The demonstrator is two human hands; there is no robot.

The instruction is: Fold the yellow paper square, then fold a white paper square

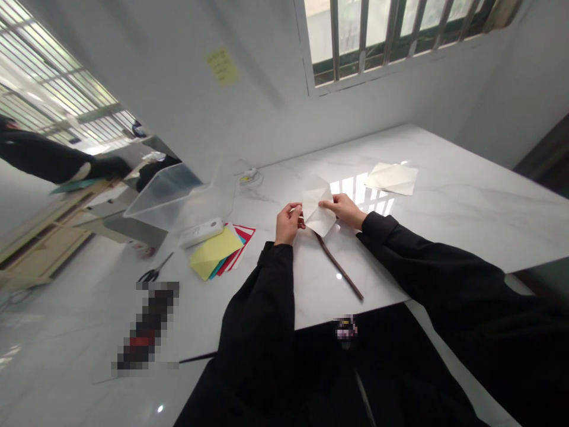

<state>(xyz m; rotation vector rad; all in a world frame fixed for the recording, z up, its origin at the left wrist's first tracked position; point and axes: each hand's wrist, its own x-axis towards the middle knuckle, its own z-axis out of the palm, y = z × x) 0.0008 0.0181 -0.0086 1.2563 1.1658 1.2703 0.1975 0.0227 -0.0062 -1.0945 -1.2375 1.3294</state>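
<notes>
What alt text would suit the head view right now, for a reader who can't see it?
Two hands in black sleeves, left hand and right hand, hold a folded white paper above a white marble table. A dark strip lies below it, coloured paper sheets and scissors to the left.

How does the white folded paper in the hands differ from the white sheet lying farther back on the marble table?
The white folded paper is held up between the left hand and right hand; the white sheet lies flat on the marble table, untouched. The held paper is creased into an angular, pointed shape; the lying sheet looks flatter and wider. The held paper is near the table's front edge, the sheet farther back right. Both are plain white paper.
</notes>
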